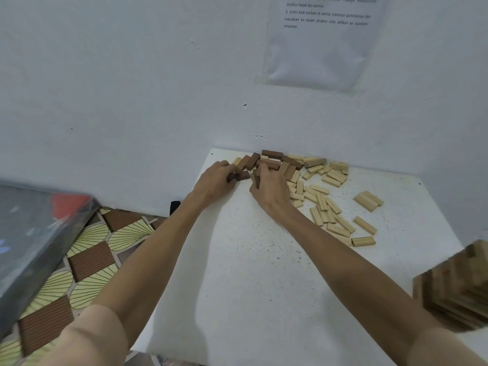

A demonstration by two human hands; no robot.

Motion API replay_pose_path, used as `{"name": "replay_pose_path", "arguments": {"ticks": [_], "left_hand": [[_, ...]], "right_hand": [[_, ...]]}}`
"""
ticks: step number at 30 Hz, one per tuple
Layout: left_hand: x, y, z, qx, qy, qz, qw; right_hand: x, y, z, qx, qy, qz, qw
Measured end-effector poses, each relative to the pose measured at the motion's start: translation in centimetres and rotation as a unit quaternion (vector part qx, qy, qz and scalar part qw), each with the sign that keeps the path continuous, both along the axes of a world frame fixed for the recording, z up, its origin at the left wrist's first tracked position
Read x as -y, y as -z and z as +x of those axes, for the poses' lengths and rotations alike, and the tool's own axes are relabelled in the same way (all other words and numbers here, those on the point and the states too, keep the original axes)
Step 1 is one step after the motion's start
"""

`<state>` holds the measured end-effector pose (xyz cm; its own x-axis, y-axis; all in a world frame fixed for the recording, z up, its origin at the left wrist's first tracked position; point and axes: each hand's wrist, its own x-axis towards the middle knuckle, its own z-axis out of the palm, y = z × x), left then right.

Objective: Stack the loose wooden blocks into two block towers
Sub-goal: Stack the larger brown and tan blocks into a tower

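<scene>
Both arms reach forward to the far edge of the white speckled tabletop [264,273], where it meets the wall [132,88]. Left hand [215,180] has its fingers curled, pinching a dark brown block [242,175] at the near-left edge of the pile, palm down, thumb side hidden. Right hand [270,188] sits just beside it, close but not touching the left, palm down, fingers bent down into the dark brown blocks [272,158]. The back of the hand covers the fingertips, so I cannot tell whether it grips a block or only rests on them. The dark pile lies jumbled against the wall, some pieces lying across others, with a few pale pieces mixed in. Pale blocks [322,199] spread loose to the right of the right hand, mostly flat, many touching or overlapping; a few lie apart further right, including a small pair side by side [368,201]. At the right frame edge a block tower [454,283] stands on the tabletop, several layers high, blurred and cut off, well apart from both hands. A printed sheet [324,35] hangs on the wall above. A patterned floor mat [89,260] lies to the left below the tabletop.
</scene>
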<state>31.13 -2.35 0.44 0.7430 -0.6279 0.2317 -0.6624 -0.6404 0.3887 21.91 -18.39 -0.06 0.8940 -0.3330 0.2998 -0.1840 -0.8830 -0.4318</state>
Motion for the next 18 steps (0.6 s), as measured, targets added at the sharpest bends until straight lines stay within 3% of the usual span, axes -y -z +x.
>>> {"name": "replay_pose_path", "arguments": {"ticks": [8, 18], "left_hand": [[-1.4, 0.1, -2.9, -0.035, -0.009, -0.094, 0.995], [-3.3, -0.1, -13.9, -0.05, 0.04, -0.158, 0.985]], "right_hand": [[0.7, -1.3, -4.2, 0.06, -0.025, 0.058, 0.996], [0.2, -1.7, -17.4, 0.051, -0.079, 0.092, 0.991]]}}
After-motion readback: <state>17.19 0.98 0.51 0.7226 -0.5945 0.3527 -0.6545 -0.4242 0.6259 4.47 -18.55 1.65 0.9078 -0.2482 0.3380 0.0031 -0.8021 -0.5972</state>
